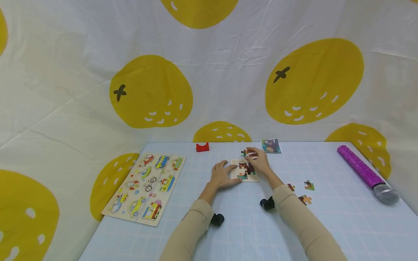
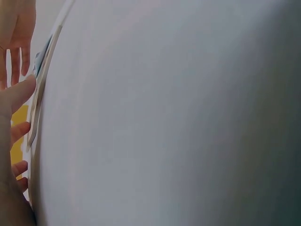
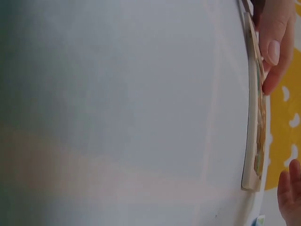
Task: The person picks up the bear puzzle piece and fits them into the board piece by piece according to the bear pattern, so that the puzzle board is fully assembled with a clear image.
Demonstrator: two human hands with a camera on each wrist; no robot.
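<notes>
Inside the wooden tray (image 1: 251, 180) lie knobbed puzzle pieces (image 1: 250, 169).

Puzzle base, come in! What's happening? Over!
Left hand, right hand: both at puzzle tray. Tray partly filled. Some loose pieces off to the right. Nothing seems in the way.

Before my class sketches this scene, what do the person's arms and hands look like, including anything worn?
The left hand and right hand are bare, without gloves. Plain, long beige fabric sleeves cover both arms to near the wrists. A small, rounded black device shows beside each sleeve.
</notes>
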